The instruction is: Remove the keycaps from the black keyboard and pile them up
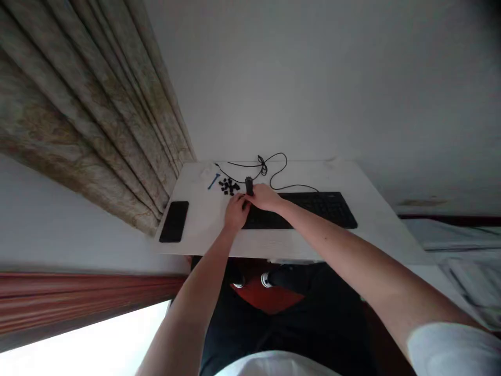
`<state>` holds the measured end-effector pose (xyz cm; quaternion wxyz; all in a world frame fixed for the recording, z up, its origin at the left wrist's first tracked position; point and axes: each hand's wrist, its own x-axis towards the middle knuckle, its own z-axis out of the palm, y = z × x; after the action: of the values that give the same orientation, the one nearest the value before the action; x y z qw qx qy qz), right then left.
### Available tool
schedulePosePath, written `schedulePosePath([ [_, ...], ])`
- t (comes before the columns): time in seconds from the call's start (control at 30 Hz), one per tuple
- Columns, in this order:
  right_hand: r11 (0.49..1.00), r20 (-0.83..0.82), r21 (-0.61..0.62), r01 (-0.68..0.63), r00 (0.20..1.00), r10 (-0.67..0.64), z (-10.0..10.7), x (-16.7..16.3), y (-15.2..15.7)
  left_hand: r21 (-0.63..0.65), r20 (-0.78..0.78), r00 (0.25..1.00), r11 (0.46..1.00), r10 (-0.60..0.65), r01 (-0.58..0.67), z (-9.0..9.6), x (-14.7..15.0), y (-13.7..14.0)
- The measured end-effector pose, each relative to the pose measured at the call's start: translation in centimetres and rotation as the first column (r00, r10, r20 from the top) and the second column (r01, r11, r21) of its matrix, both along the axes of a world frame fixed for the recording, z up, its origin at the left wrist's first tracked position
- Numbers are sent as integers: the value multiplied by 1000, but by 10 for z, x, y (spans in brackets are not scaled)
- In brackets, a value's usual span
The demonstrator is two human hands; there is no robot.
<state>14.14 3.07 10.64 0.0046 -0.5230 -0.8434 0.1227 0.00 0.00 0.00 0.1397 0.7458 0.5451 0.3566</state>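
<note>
A black keyboard (pixel 319 209) lies on the white table, its left end partly covered by my hands. My right hand (pixel 266 197) is closed round a short dark tool with a thick ridged handle (pixel 249 185), which stands upright over the keyboard's left end. The tool's lower tip is hidden by my fingers. Close against it, my left hand (pixel 236 211) has its fingers curled over the keyboard's left edge. Just beyond my left hand, several small black keycaps (pixel 228 186) lie in a loose pile. A slim blue tool (pixel 213 181) rests left of the pile.
A black phone (pixel 174 222) lies at the left of the white table (pixel 282 243). The keyboard's black cable (pixel 276 163) loops along the back by the wall. A patterned curtain (pixel 129 99) hangs beside the table's left edge.
</note>
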Motion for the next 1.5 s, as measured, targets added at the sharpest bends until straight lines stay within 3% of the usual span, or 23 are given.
schedulePosePath([
  [0.57,1000,-70,31,-3,998,6,-5,-1,-2,-16,-33,999,1000,-2,2,-1,0,0],
  [0.7,998,-104,22,66,993,-64,-7,-1,-1,-17,-44,999,1000,7,-8,0,1,0],
  [0.83,979,-178,20,202,964,-195,6,-2,8,-26,-48,999,1000,13,-14,1,1,-1],
  [1.0,980,-241,55,189,955,-171,24,-4,17,-18,-11,1000,1000,11,-11,3,2,-2],
  [1.13,973,-263,-12,232,938,-227,18,-1,9,-16,30,1000,1000,10,-9,3,1,-3],
  [1.3,927,-356,-121,355,856,-375,5,7,-1,-29,57,998,1000,6,-5,3,1,-4],
  [1.5,911,-439,-200,360,798,-412,-6,12,-5,-52,88,995,998,44,-40,4,1,-4],
])
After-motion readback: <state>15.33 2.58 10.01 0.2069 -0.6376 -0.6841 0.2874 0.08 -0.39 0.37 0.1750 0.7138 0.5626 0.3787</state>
